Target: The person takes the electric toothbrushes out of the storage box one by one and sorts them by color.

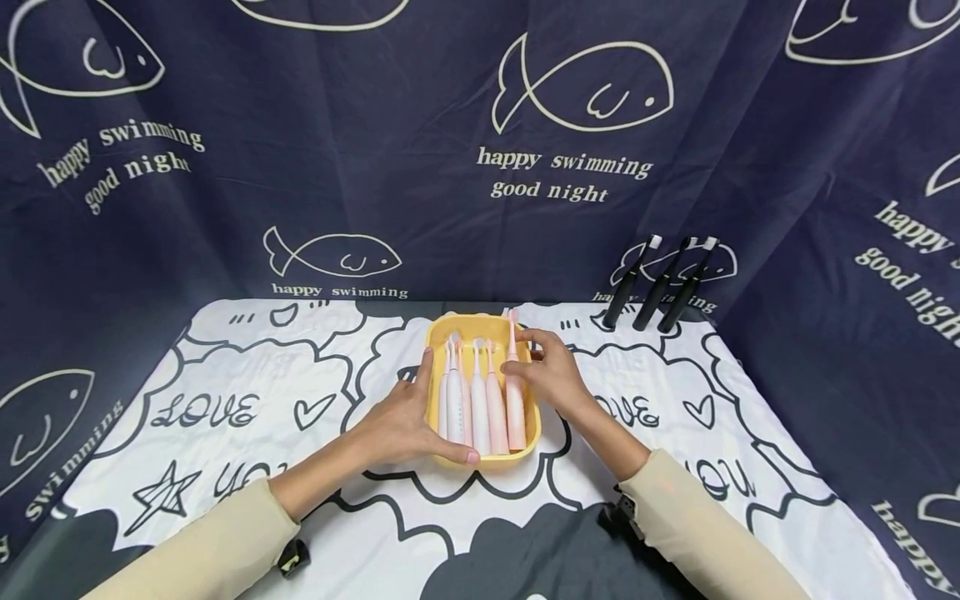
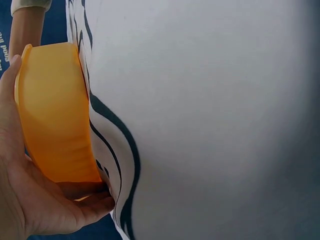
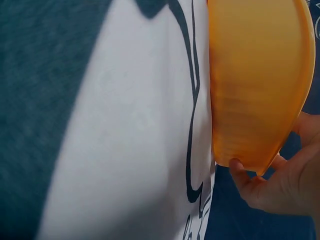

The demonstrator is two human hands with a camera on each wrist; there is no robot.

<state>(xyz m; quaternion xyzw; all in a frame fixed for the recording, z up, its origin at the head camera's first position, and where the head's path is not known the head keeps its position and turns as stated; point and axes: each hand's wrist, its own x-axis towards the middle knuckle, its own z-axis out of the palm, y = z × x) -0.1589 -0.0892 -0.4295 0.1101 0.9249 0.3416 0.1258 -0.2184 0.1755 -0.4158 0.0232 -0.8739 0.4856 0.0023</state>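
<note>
A yellow plastic tray [image 1: 534, 427] sits on the patterned cloth, with several white and pink electric toothbrushes [image 1: 480, 408] lying side by side in it. My left hand [image 1: 397, 421] grips the tray's left side, thumb at the near rim; the left wrist view has its fingers curled at the bottom of the yellow wall [image 2: 57, 115]. Over the right rim, my right hand [image 1: 551, 371] pinches the rightmost pink electric toothbrush [image 1: 515, 412] near its neck, the brush head above the far rim. In the right wrist view one right fingertip [image 3: 236, 164] touches the tray's outer wall.
Three black electric toothbrushes [image 1: 656, 287] lean against the dark fish-print curtain [image 1: 450, 125] at the back right. A white and dark cloth [image 1: 247, 375] with cartoon lettering covers the table.
</note>
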